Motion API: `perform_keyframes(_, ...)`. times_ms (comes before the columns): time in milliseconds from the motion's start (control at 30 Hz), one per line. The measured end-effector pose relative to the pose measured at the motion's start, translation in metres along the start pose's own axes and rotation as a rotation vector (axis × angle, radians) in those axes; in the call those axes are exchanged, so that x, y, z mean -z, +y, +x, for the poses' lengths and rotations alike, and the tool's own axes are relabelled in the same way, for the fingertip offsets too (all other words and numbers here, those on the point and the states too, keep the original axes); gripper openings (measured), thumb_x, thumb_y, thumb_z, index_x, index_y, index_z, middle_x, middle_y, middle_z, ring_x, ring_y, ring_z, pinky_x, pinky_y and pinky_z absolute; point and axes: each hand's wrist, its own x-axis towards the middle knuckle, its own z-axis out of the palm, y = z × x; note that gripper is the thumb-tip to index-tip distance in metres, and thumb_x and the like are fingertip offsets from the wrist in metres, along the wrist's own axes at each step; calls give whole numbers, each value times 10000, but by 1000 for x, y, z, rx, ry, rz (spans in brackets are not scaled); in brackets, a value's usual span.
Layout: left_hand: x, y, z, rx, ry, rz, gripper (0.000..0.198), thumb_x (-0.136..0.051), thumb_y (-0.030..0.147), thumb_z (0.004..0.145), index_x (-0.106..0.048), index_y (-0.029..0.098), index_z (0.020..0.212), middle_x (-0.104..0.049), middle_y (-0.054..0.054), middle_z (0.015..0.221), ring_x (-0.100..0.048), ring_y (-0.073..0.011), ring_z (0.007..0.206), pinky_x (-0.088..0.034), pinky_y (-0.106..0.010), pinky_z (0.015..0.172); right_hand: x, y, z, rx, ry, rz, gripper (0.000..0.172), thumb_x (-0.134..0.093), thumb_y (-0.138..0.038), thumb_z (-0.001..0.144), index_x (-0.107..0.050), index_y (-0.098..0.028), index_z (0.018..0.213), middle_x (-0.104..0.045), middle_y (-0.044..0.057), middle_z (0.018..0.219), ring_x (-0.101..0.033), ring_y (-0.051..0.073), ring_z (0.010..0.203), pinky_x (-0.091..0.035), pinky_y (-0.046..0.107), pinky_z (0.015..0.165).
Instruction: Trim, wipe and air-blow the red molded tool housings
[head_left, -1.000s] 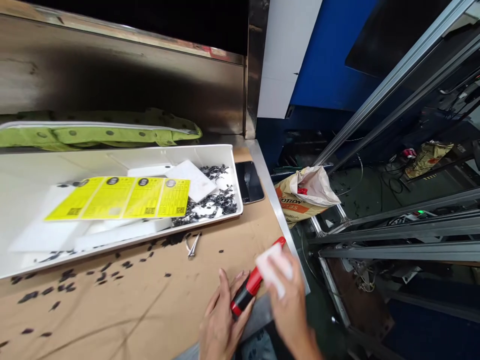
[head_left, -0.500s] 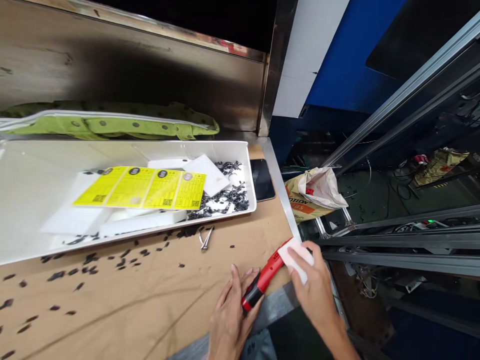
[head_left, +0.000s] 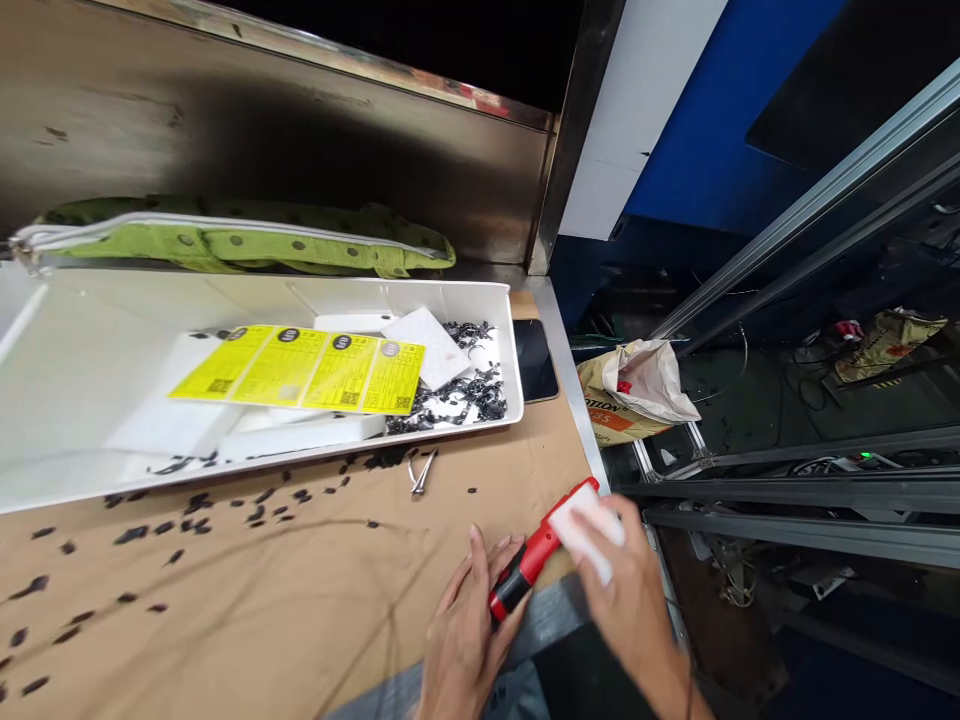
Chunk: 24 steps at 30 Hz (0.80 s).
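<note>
A long red plastic piece [head_left: 539,549] with a black section at its lower end, like a tool housing, lies slanted by the table's right edge. My left hand [head_left: 469,610] is wrapped round its lower end; part of the grip is hidden. My right hand [head_left: 626,575], slightly blurred, pinches a white sponge-like block [head_left: 589,525] that rests on the red upper part. Beyond my hands lies a small metal nail clipper [head_left: 421,474], beside the white tray [head_left: 515,365].
The tray holds white blocks, a yellow label sheet [head_left: 300,372] and black scraps [head_left: 480,395]. More scraps lie on the brown board [head_left: 247,600]. A phone [head_left: 535,360] sits right of the tray, a green pouch [head_left: 247,245] behind it. An open paper sack [head_left: 637,390] stands off the table's right side.
The white block has slid down along the red piece toward my left hand. My left hand keeps its hold. The whole view has shifted slightly.
</note>
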Motion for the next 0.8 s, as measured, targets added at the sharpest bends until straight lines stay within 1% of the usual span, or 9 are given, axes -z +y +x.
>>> perform_keyframes(100, -1, -1, 1, -15, -4, 6, 793, -393, 418, 1016, 75, 120, 1582, -767, -127, 1152, -718, -256, 1096, -614, -439, 912, -5, -3, -5, -33, 58, -38, 388, -473, -250, 941, -674, -284, 1271, -571, 120, 1281, -639, 268, 1117, -599, 400, 886)
perform_keyframes(233, -2, 1, 1, -15, 2, 3, 784, -373, 435, 1020, 68, 115, 1583, -766, -126, 1155, -716, -258, 1099, -617, -428, 896, -9, -4, -5, -13, -18, 97, 376, -538, -303, 919, -681, -342, 1264, -588, 86, 1274, -668, 264, 1074, -599, 377, 874)
perform_keyframes(300, -1, 4, 1, 1, 10, 5, 792, -418, 410, 1014, 54, 134, 1587, -766, -108, 1164, -717, -253, 1097, -601, -435, 928, 0, 11, 7, -123, 64, 103, 367, -529, -333, 925, -700, -287, 1245, -564, 113, 1282, -643, 289, 1113, -557, 438, 954)
perform_keyframes(367, 3, 5, 4, 4, 23, -11, 772, -441, 371, 1010, 8, 136, 1592, -768, -99, 1162, -718, -244, 1092, -600, -409, 924, 13, 32, 19, -250, 211, 132, 397, -508, -380, 942, -687, -231, 1263, -525, 139, 1320, -584, 308, 1203, -495, 482, 1031)
perform_keyframes(467, 15, -2, 15, -97, 77, 34, 680, -421, 258, 1005, -98, 171, 1596, -766, -84, 1166, -713, -230, 1095, -592, -378, 924, 23, 54, 20, -400, 298, 301, 480, -517, -458, 950, -597, -240, 1370, -506, 116, 1395, -515, 283, 1304, -454, 436, 1081)
perform_keyframes(567, 25, -14, 27, -275, 47, 162, 667, -416, 164, 978, -173, 286, 1587, -754, -29, 1197, -678, -252, 1166, -569, -443, 968, 9, 51, 6, -386, 183, 415, 531, -533, -485, 945, -541, -264, 1427, -490, 103, 1430, -508, 273, 1319, -470, 414, 1070)
perform_keyframes(633, 29, -19, 30, -322, -2, 179, 647, -449, 216, 977, -221, 308, 1575, -733, -34, 1236, -644, -282, 1219, -573, -485, 966, -7, 42, -1, -331, 121, 405, 503, -520, -466, 956, -551, -274, 1420, -485, 109, 1423, -520, 271, 1304, -473, 429, 1067)
perform_keyframes(700, 28, -20, 28, -284, -7, 135, 637, -491, 343, 978, -257, 268, 1567, -702, -90, 1282, -642, -297, 1220, -593, -481, 943, -22, 33, -4, -289, 118, 354, 468, -486, -431, 977, -558, -278, 1413, -496, 117, 1404, -530, 268, 1286, -465, 453, 1071)
perform_keyframes(800, 22, -15, 22, -143, 47, 50, 660, -523, 482, 957, -337, 209, 1529, -657, -163, 1317, -660, -288, 1193, -611, -432, 917, -32, 25, -5, -256, 168, 259, 443, -467, -408, 988, -580, -271, 1394, -518, 126, 1368, -552, 275, 1248, -482, 466, 1042)
